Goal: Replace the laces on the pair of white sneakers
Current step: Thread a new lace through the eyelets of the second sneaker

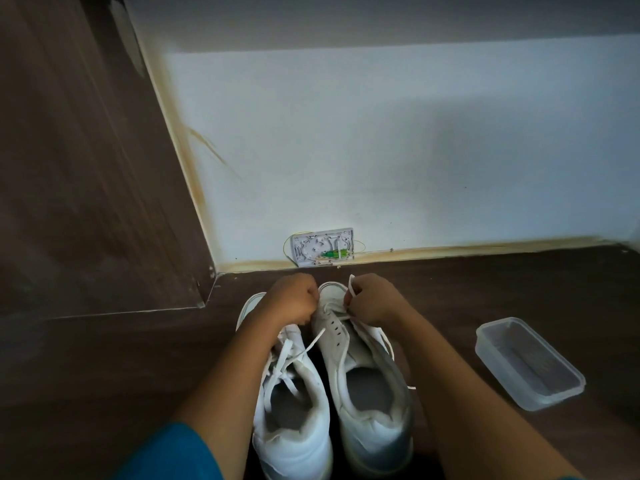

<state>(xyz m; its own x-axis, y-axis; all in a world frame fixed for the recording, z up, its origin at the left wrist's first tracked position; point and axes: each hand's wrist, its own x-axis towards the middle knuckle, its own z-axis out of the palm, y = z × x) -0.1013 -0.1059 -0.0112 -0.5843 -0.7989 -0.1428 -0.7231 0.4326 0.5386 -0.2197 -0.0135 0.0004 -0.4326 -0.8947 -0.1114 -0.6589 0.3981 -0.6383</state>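
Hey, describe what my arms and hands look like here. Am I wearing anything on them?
Both forearms are bare down to the wrist. The left hand and right hand wear no gloves, and no watch, ring or bracelet shows. A patch of teal-blue fabric, probably a short sleeve, shows beside the left upper arm at the bottom edge of the view.

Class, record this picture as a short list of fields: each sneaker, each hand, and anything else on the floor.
Left sneaker: laced
Right sneaker: upper eyelets empty
Left hand: fingers curled at right sneaker's toe, grip hidden
Right hand: pinches white lace
Floor, right side: clear plastic container
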